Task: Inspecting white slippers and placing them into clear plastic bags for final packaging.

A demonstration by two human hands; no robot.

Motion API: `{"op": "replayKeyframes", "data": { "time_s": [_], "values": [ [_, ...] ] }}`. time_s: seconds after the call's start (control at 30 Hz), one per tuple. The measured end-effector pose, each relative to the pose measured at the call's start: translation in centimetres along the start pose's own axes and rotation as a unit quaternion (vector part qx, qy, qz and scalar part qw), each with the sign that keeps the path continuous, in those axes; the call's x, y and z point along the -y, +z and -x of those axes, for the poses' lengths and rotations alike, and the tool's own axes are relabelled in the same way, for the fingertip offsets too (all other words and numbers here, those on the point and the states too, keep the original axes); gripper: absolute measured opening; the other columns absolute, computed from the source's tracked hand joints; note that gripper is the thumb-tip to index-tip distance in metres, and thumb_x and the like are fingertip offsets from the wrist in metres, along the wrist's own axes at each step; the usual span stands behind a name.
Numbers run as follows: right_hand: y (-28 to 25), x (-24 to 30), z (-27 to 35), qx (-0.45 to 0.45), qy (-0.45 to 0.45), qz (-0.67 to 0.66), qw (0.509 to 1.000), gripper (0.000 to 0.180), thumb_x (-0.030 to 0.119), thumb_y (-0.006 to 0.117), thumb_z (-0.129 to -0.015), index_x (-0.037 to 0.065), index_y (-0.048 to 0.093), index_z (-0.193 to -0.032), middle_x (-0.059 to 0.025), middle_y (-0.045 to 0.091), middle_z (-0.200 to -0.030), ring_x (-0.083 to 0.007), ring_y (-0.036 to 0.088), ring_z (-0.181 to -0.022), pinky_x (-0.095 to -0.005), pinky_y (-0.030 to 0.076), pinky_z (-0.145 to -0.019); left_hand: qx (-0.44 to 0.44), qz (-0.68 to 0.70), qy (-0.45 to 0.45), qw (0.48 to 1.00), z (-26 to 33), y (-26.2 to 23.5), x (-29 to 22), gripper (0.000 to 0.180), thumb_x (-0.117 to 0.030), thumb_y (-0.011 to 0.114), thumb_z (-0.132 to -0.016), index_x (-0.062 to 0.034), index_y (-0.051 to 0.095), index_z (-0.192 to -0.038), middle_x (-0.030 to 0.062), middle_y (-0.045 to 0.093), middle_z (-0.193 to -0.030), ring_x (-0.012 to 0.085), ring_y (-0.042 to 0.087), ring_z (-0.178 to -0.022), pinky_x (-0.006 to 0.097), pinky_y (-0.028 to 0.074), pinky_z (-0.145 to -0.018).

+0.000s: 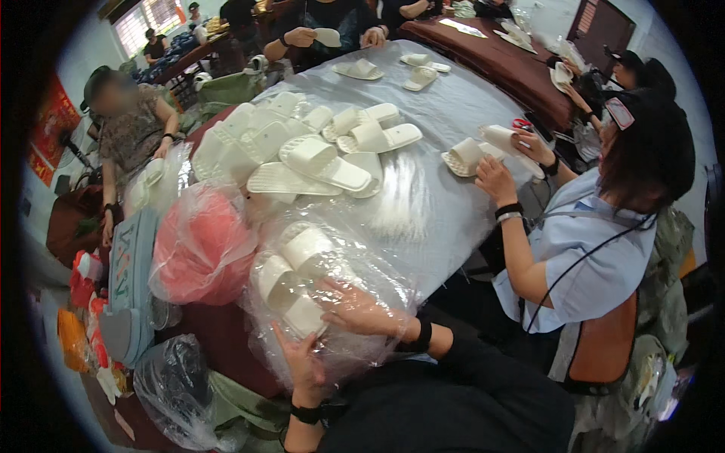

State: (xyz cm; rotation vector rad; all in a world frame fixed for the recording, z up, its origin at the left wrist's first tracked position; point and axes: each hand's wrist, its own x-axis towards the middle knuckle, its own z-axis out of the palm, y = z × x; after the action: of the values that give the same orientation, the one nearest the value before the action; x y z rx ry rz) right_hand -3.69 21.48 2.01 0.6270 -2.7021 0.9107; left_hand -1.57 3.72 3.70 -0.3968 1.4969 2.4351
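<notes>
White slippers (306, 245) lay inside a clear plastic bag (381, 279), the nearest load on a pale-sheeted table (445, 226). Strapped tops showed through the film, with one slipper lower than the others, close to both hands. The right hand (359, 308) came from the right side of the clear plastic bag, film over its wrist, fingers laid against a slipper; whether they were clamped on it, I could not tell. The left hand (303, 364) was at the bag's lower edge, its thumb and forefinger apart just below the lowest slipper; whether its other fingers gripped the film, I could not tell. Each wrist wore a black band. Just left of the bag sat a red bundle (204, 245) in clear wrapping, and beyond that, on the same side, a grey-blue plastic piece (128, 279). A heap of loose white slippers (264, 140) spread beyond the bag. To the bag's right and farther off, a co-worker (581, 241) in a light shirt handled more slippers, near red-handled scissors (521, 124).
</notes>
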Motion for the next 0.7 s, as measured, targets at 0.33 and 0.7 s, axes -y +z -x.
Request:
{"op": "replayKeyframes", "data": {
  "time_s": [0.33, 0.7],
  "values": [
    [-0.7, 1.2, 4.8, 0.118, 0.032, 0.019, 0.992, 0.06, 0.033, 0.05, -0.092, 0.01, 0.029, -0.144, -0.0185, 0.04, -0.139, -0.0326, 0.035, -0.133, -0.0444, 0.027, -0.11, 0.007, 0.091, -0.075, 0.993, 0.0, -2.3, 0.7, 0.037, -0.004, 0.058, -0.079, -0.002, 0.048, -0.115, 0.0079, 0.058, -0.098, 0.0161, 0.057, -0.082, 0.029, 0.047, -0.074],
    [0.9, 1.1, 4.6, 0.063, -0.006, -0.073, 0.995, 0.055, 0.025, 0.057, -0.085, 0.009, 0.041, -0.135, -0.0188, 0.042, -0.136, -0.0362, 0.042, -0.125, -0.0441, 0.031, -0.107, -0.051, 0.047, -0.118, 0.991, 1.6, -2.4, -0.2, 0.049, 0.006, 0.051, -0.079, -0.0068, 0.042, -0.125, 0.0083, 0.059, -0.096, 0.0163, 0.059, -0.078, 0.028, 0.05, -0.067]
  ]
}}
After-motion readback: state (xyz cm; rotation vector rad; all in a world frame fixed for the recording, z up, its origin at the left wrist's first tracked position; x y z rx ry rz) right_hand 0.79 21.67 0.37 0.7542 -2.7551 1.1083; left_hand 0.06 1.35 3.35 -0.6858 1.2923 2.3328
